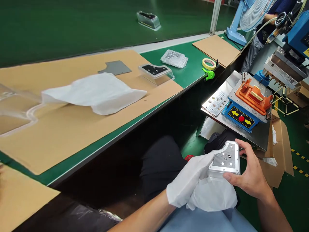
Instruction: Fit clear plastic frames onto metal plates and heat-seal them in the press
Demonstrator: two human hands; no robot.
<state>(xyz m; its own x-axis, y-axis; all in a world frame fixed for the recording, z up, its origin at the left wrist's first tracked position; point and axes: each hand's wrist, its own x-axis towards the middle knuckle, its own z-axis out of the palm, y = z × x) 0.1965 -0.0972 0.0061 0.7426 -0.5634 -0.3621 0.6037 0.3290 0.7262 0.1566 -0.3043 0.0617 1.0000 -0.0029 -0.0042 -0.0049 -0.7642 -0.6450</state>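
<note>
My left hand (pixel 189 178), in a white glove, is closed on the left side of a silver metal housing (pixel 223 164). The housing has a dark patterned face with several holes and one curved corner cut in; a clear rim shows under its front edge. My bare right hand (pixel 251 170) grips its right side, thumb at the near corner and fingertips at the far one. Below both hands, over my lap, hangs a white wrapping sheet (pixel 214 195). My left fingertips are partly hidden behind the housing.
Left, a cardboard-covered bench (pixel 96 138) bears a white sheet (pixel 96 91), a grey plate (pixel 116 67), a black-faced part in clear plastic (pixel 154 70) and bubble wrap (pixel 174 58). Tape (pixel 209 64) lies near its edge. Right stands a press with an orange fixture (pixel 253 95); a person (pixel 257 45) is behind.
</note>
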